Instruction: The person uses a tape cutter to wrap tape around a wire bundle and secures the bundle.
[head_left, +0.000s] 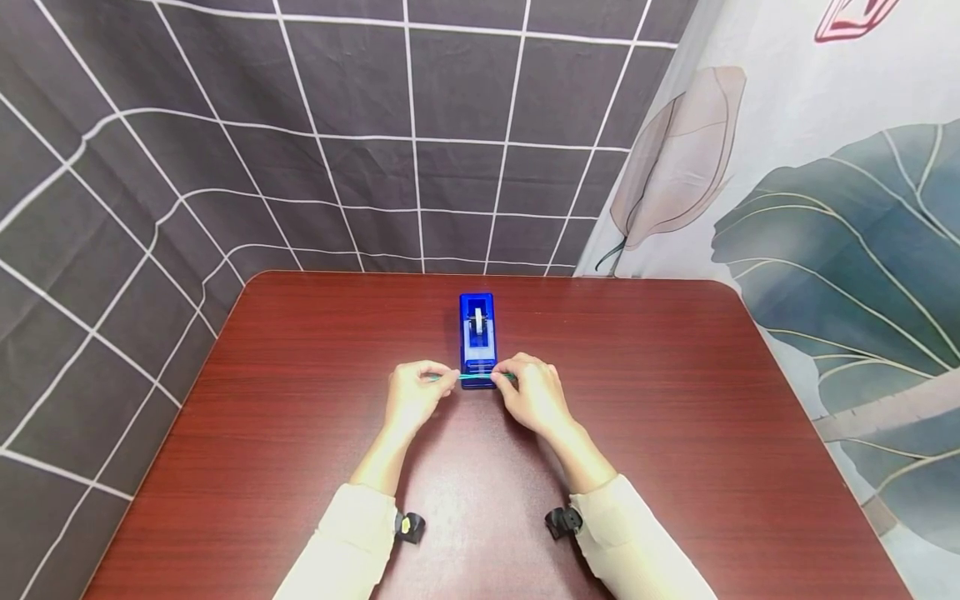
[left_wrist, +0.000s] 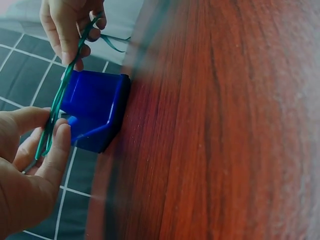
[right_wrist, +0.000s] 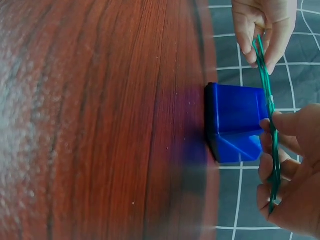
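Note:
A thin bundle of green strands point(head_left: 474, 377) is stretched sideways between the two hands. Its left end is pinched by my left hand point(head_left: 416, 396), its right end by my right hand point(head_left: 532, 396). In the right wrist view the bundled strands point(right_wrist: 268, 90) show a small pale spot near the right thumb; whether it is tape I cannot tell. A blue tape dispenser point(head_left: 478, 364) stands lengthwise just beyond the hands, with a roll of tape point(head_left: 477, 321) in it. The bundle crosses over the dispenser's near end; contact between them cannot be made out.
The reddish-brown wooden table point(head_left: 315, 333) has a rounded far edge. Behind it hangs a dark grey curtain point(head_left: 360, 167) with white grid lines. A pale leaf-patterned curtain point(head_left: 825, 250) hangs at the right. Black wrist cameras point(head_left: 411, 527) sit at both sleeves.

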